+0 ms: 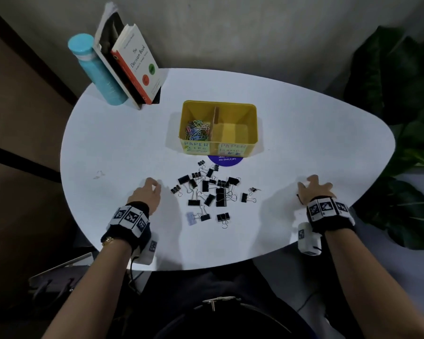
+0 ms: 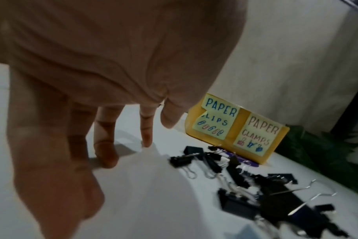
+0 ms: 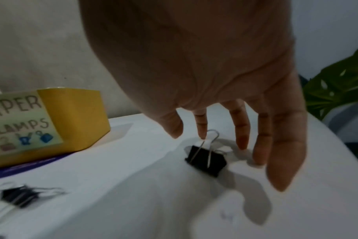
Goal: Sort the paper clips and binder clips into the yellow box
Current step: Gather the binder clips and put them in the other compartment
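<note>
The yellow box [image 1: 252, 128] stands mid-table, with a divider down its middle. Coloured paper clips [image 1: 197, 130] lie in its left compartment, and the right one shows only bare floor. Its front labels read "PAPER CLIPS" [image 2: 217, 119] and "PAPER CLAMPS" [image 2: 257, 135]. Several black binder clips [image 1: 208, 192] lie scattered in front of the box. My left hand [image 1: 148, 192] is just left of the pile, holding nothing, its fingertips [image 2: 106, 160] on the table. My right hand [image 1: 316, 189] is far right with spread fingers [image 3: 240, 129] over one lone binder clip [image 3: 206, 160], not gripping it.
A teal bottle [image 1: 101, 69] and leaning books [image 1: 135, 64] stand at the back left of the white table [image 1: 108, 148]. A purple round sticker [image 1: 225, 160] shows under the box's front. A small pale scrap [image 1: 191, 218] lies by the nearest clips. Plant leaves [image 1: 397, 118] are beyond the right edge.
</note>
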Action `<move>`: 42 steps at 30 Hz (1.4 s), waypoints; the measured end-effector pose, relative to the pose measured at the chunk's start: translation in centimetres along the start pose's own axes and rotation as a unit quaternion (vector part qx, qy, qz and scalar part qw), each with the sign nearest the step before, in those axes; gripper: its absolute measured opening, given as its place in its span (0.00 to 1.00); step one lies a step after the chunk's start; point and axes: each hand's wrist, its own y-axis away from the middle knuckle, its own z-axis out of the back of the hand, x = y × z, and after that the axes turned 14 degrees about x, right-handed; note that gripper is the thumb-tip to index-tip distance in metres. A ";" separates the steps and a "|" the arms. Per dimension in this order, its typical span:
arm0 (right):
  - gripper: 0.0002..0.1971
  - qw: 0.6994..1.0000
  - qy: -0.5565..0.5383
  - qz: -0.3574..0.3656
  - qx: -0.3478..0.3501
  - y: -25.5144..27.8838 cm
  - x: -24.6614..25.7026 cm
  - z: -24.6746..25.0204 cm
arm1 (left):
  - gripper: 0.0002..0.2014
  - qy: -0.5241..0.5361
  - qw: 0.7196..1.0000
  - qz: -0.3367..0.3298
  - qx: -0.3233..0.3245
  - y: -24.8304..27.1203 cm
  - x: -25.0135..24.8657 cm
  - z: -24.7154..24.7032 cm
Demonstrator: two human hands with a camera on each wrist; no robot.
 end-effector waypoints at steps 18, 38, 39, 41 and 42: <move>0.69 0.942 0.152 0.273 0.125 7.4 8.2 -8.1 | 0.49 -0.172 0.973 -0.148 0.031 1.3 -3.6 -6.9; 0.16 0.912 0.075 0.402 0.025 6.2 7.2 -7.9 | 0.11 0.143 0.967 -0.207 -0.029 0.0 -3.1 -4.0; 0.17 0.917 0.063 0.393 0.016 6.2 7.2 -7.8 | 0.08 0.166 0.964 -0.204 -0.023 0.3 -3.4 -3.7; 0.16 0.924 0.026 0.382 0.007 6.0 7.2 -7.3 | 0.03 0.210 0.954 -0.211 -0.021 1.5 -4.7 -2.9; 0.14 0.925 -0.002 0.381 0.003 5.9 7.2 -6.9 | 0.03 0.230 0.946 -0.226 -0.022 2.1 -5.7 -2.4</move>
